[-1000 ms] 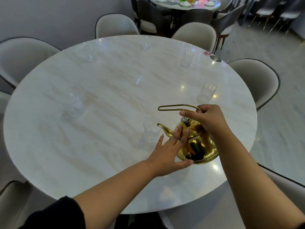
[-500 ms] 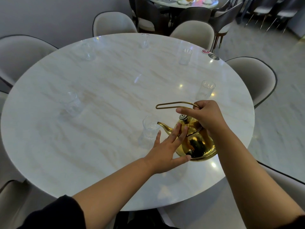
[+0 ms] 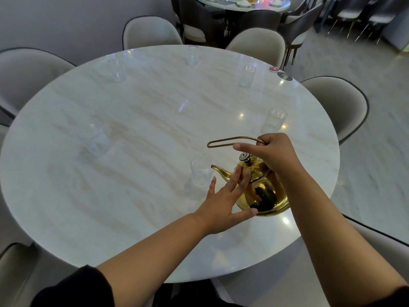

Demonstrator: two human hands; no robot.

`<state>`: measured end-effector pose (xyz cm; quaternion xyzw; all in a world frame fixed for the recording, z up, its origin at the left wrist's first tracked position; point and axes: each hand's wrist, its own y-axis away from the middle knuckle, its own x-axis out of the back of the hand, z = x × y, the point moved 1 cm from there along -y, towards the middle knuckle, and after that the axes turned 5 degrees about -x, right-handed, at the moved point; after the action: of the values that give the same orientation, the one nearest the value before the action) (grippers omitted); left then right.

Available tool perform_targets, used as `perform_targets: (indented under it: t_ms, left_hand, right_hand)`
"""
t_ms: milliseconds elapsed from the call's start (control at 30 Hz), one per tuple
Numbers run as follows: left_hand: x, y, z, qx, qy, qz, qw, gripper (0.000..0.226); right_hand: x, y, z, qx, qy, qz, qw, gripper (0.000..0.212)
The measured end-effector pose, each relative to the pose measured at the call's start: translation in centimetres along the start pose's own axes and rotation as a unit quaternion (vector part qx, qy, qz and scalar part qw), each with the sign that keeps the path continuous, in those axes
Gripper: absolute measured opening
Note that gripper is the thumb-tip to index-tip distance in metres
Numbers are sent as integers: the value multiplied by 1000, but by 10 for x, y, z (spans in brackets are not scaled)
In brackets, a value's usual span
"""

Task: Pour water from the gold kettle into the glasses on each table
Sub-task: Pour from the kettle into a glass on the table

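A shiny gold kettle (image 3: 263, 191) is at the near right of a round marble table (image 3: 143, 134). My right hand (image 3: 274, 155) grips its thin looped handle from above. My left hand (image 3: 223, 202) lies flat against the kettle's body, fingers spread, thumb by the base. The kettle's spout reaches over the rim of the nearest clear glass (image 3: 201, 171). Other clear glasses stand around the table: near right (image 3: 275, 119), far right (image 3: 246, 76), far middle (image 3: 192, 55), far left (image 3: 117, 70), left (image 3: 94, 139).
Grey padded chairs ring the table, one at the right (image 3: 336, 105) and one at the far middle (image 3: 150, 33). Two small round discs (image 3: 280, 73) lie by the far right edge. Another laid table (image 3: 243, 3) with dark chairs stands behind.
The kettle has tipped slightly forward, so its spout sits over the nearest glass. Both hands keep their places on the kettle.
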<state>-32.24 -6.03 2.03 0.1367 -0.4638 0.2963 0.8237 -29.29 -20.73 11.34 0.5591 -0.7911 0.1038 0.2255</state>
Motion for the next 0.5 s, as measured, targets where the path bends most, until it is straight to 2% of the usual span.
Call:
perform_targets:
  t_ms: [500]
  left_hand:
    - [2,0,0,-1,-1,12,1000,78]
  right_hand:
    - [-2,-2,-4,-1,10,1,1000,52]
